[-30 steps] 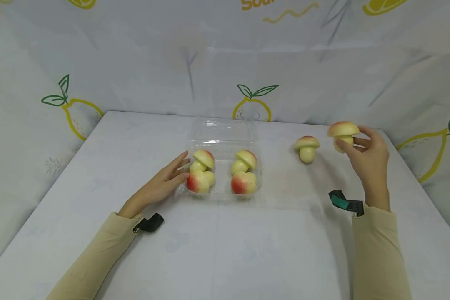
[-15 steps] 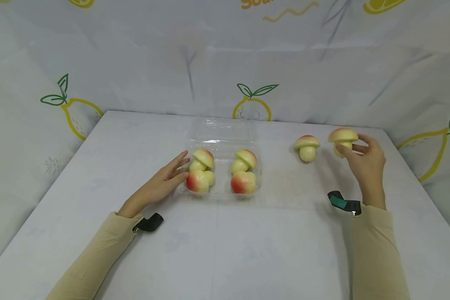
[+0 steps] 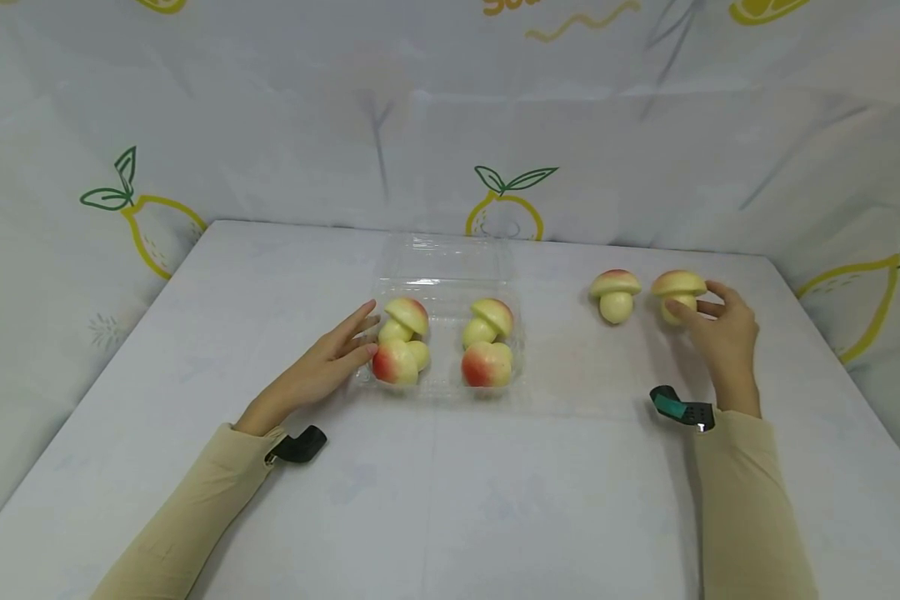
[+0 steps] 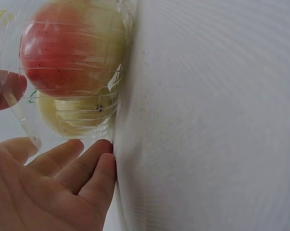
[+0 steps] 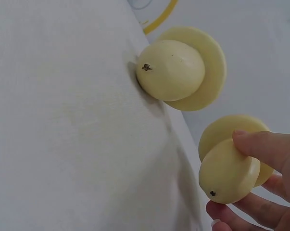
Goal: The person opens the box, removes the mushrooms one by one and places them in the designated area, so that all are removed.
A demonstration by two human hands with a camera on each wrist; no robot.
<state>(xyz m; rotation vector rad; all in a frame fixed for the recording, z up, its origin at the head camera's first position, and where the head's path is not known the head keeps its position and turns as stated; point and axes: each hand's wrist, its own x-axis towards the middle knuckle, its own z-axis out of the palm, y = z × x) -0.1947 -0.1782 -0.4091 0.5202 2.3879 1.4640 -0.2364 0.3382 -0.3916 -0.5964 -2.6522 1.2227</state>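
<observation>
My right hand (image 3: pixel 726 337) pinches a toy mushroom (image 3: pixel 677 286) with a pale yellow stem and a reddish cap. In the right wrist view the thumb lies on the stem of this held mushroom (image 5: pixel 229 171), fingers behind and below it. Just left of it another toy mushroom (image 3: pixel 615 296) sits on the table. My left hand (image 3: pixel 318 367) rests against the left side of a clear plastic box (image 3: pixel 446 379), fingers fairly straight. The left wrist view has these fingers (image 4: pixel 63 156) at the box wall, beside a red-and-yellow mushroom (image 4: pixel 63 48) inside.
Several toy mushrooms, such as the back right one (image 3: pixel 489 323), lie in two columns in the box. Its transparent lid (image 3: pixel 446 258) is folded back toward the rear table edge. A white cloth (image 3: pixel 270 125) with lemon prints hangs behind the white table (image 3: pixel 450 500).
My right hand has lowered with its mushroom, bringing it down beside the standing one and slightly left. The left hand and the box have stayed put.
</observation>
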